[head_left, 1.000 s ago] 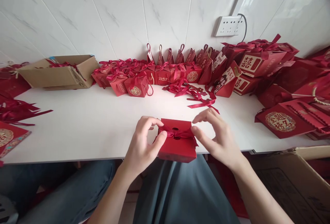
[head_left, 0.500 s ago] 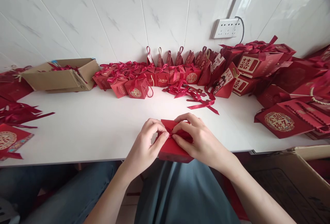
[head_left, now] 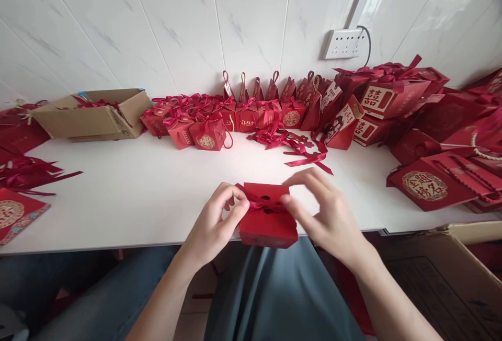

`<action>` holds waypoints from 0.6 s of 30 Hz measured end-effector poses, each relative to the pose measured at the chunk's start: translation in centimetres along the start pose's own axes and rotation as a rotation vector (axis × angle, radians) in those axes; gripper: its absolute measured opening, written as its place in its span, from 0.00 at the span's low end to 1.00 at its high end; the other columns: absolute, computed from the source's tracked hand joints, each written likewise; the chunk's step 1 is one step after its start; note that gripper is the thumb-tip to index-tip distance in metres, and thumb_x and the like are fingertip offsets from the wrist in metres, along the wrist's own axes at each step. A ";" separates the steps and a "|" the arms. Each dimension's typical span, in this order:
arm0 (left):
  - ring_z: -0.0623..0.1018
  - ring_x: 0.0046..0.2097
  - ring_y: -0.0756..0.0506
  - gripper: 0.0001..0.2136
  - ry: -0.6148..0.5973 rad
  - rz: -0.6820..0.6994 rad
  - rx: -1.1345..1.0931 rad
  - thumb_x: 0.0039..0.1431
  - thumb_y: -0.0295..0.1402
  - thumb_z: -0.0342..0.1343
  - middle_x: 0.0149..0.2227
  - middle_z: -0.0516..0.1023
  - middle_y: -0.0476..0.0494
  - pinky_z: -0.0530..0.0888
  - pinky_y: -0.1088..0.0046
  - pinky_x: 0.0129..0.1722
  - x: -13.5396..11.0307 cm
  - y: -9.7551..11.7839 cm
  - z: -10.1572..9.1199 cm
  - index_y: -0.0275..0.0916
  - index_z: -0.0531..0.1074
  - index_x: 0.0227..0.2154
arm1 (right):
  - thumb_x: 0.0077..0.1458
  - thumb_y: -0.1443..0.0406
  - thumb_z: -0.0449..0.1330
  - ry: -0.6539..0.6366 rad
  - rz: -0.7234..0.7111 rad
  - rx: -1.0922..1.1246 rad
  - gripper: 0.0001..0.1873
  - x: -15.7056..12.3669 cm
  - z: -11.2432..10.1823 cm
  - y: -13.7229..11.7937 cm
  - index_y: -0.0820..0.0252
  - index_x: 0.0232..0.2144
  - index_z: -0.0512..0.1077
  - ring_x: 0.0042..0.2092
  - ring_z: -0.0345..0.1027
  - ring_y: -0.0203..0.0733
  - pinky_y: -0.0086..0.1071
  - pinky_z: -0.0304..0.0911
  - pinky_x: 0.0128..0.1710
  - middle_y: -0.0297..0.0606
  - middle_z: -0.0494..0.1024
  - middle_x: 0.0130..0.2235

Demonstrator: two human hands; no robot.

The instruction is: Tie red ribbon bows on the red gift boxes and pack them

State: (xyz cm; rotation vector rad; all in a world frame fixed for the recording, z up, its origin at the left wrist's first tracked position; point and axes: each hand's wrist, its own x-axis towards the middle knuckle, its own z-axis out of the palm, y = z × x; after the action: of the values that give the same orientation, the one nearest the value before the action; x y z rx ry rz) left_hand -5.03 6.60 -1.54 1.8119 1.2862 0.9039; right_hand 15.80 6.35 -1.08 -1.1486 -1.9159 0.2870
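Well, the red box [head_left: 269,230] lies between the fingers [head_left: 301,216]

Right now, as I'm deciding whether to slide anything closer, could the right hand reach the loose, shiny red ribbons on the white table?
Probably yes: the loose ribbons lie beyond the right hand, with only white tabletop seemingly between, though it is at the right side of the red cardboard box.

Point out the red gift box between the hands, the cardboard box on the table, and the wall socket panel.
Red gift box [head_left: 268,224]: head view, near part of its top.
Cardboard box [head_left: 82,123]: head view, front wall.
Wall socket panel [head_left: 344,44]: head view, front face.
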 end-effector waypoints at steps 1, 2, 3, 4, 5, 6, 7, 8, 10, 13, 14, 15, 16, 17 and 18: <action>0.69 0.33 0.48 0.10 -0.005 0.004 0.044 0.61 0.40 0.47 0.32 0.68 0.47 0.67 0.75 0.30 0.0 0.1 -0.1 0.41 0.67 0.29 | 0.60 0.59 0.53 0.030 0.060 -0.022 0.10 -0.2 -0.3 0.1 0.58 0.30 0.68 0.35 0.68 0.42 0.35 0.65 0.35 0.39 0.73 0.32; 0.69 0.33 0.48 0.10 -0.016 0.004 0.075 0.60 0.40 0.48 0.32 0.69 0.47 0.67 0.75 0.30 0.1 0.3 -0.3 0.41 0.68 0.30 | 0.61 0.58 0.52 0.024 0.125 -0.047 0.13 -0.3 -0.5 0.1 0.58 0.27 0.66 0.31 0.66 0.41 0.34 0.63 0.31 0.37 0.72 0.28; 0.69 0.32 0.49 0.10 -0.033 0.000 0.089 0.60 0.39 0.48 0.32 0.69 0.47 0.67 0.76 0.30 0.2 0.4 -0.4 0.41 0.69 0.29 | 0.61 0.57 0.51 -0.013 0.191 -0.065 0.16 -0.5 -0.7 0.2 0.57 0.24 0.65 0.28 0.65 0.40 0.32 0.61 0.28 0.35 0.70 0.25; 0.69 0.31 0.49 0.10 -0.053 -0.009 0.087 0.60 0.39 0.48 0.31 0.69 0.48 0.66 0.76 0.29 0.3 0.4 -0.5 0.41 0.68 0.28 | 0.61 0.55 0.51 -0.069 0.248 -0.068 0.18 -0.6 -0.8 0.2 0.57 0.22 0.64 0.26 0.63 0.39 0.32 0.59 0.26 0.34 0.69 0.23; 0.68 0.30 0.49 0.11 -0.076 -0.024 0.072 0.60 0.40 0.48 0.29 0.68 0.49 0.66 0.76 0.29 0.3 0.4 -0.5 0.40 0.67 0.27 | 0.60 0.54 0.51 -0.131 0.296 -0.053 0.19 -0.8 -0.7 0.1 0.57 0.21 0.63 0.25 0.62 0.38 0.31 0.57 0.24 0.34 0.69 0.22; 0.67 0.29 0.50 0.12 -0.096 -0.040 0.049 0.61 0.40 0.47 0.27 0.67 0.50 0.65 0.76 0.28 0.4 0.5 -0.6 0.40 0.65 0.25 | 0.60 0.53 0.51 -0.181 0.335 -0.018 0.20 -0.9 -0.6 0.1 0.57 0.21 0.63 0.24 0.61 0.37 0.30 0.56 0.22 0.33 0.69 0.22; 0.66 0.28 0.50 0.13 -0.114 -0.056 0.022 0.61 0.41 0.47 0.25 0.66 0.51 0.64 0.76 0.27 0.4 0.4 -0.6 0.40 0.64 0.24 | 0.60 0.53 0.51 -0.216 0.364 0.029 0.20 -1.1 -0.5 0.0 0.57 0.21 0.62 0.24 0.60 0.36 0.29 0.55 0.22 0.32 0.68 0.22; 0.65 0.27 0.50 0.14 -0.128 -0.074 0.000 0.61 0.42 0.47 0.24 0.64 0.52 0.63 0.76 0.26 0.5 0.4 -0.6 0.40 0.62 0.24 | 0.60 0.53 0.50 -0.236 0.385 0.081 0.20 -1.2 -0.3 0.0 0.57 0.21 0.62 0.24 0.58 0.35 0.28 0.54 0.21 0.32 0.68 0.22; 0.63 0.25 0.51 0.15 -0.133 -0.104 -0.026 0.61 0.43 0.46 0.23 0.61 0.53 0.62 0.77 0.25 0.4 0.4 -0.6 0.40 0.60 0.23 | 0.61 0.53 0.49 -0.243 0.409 0.171 0.20 -1.4 0.0 -0.1 0.57 0.21 0.62 0.23 0.56 0.34 0.27 0.52 0.21 0.30 0.66 0.21; 0.61 0.24 0.52 0.16 -0.121 -0.130 -0.029 0.61 0.44 0.45 0.22 0.58 0.54 0.60 0.77 0.23 0.2 0.3 -0.4 0.40 0.58 0.22 | 0.61 0.53 0.48 -0.217 0.454 0.289 0.22 -1.6 0.4 0.0 0.58 0.19 0.59 0.23 0.53 0.33 0.27 0.52 0.21 0.30 0.62 0.21; 0.61 0.24 0.52 0.16 -0.123 -0.130 -0.026 0.61 0.44 0.45 0.22 0.58 0.54 0.59 0.77 0.23 0.1 0.3 -0.4 0.40 0.57 0.22 | 0.61 0.53 0.48 -0.208 0.474 0.337 0.22 -1.6 0.5 0.0 0.58 0.19 0.59 0.23 0.52 0.33 0.27 0.51 0.21 0.30 0.61 0.20; 0.61 0.24 0.52 0.16 -0.127 -0.125 -0.016 0.61 0.44 0.45 0.22 0.58 0.54 0.60 0.77 0.23 0.0 0.2 -0.3 0.40 0.58 0.23 | 0.60 0.52 0.48 -0.201 0.495 0.385 0.23 -1.6 0.6 0.1 0.58 0.18 0.58 0.22 0.51 0.32 0.27 0.51 0.20 0.29 0.60 0.20; 0.61 0.25 0.52 0.15 -0.118 -0.114 0.006 0.62 0.44 0.45 0.22 0.59 0.54 0.60 0.77 0.24 -0.1 0.2 -0.2 0.40 0.59 0.24 | 0.60 0.52 0.48 -0.195 0.515 0.429 0.23 -1.6 0.7 0.1 0.58 0.18 0.58 0.21 0.49 0.31 0.27 0.50 0.19 0.29 0.59 0.19; 0.62 0.26 0.51 0.14 -0.088 -0.090 0.046 0.61 0.43 0.46 0.23 0.60 0.53 0.62 0.76 0.25 -0.1 0.2 -0.2 0.41 0.62 0.25 | 0.60 0.51 0.49 -0.189 0.533 0.465 0.24 -1.6 0.8 0.2 0.58 0.17 0.58 0.20 0.48 0.30 0.27 0.49 0.18 0.28 0.58 0.19; 0.64 0.27 0.51 0.11 -0.034 -0.048 0.101 0.61 0.42 0.47 0.25 0.61 0.53 0.64 0.76 0.28 -0.1 0.3 -0.1 0.41 0.64 0.29 | 0.59 0.51 0.49 -0.183 0.548 0.491 0.24 -1.5 0.9 0.2 0.58 0.17 0.58 0.19 0.47 0.30 0.27 0.47 0.18 0.28 0.58 0.19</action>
State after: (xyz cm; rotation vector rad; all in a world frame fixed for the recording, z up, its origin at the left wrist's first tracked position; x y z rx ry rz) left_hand -5.00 6.42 -1.25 1.8580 1.3692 0.7913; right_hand 15.51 5.40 -2.58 -1.3081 -1.5128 1.1256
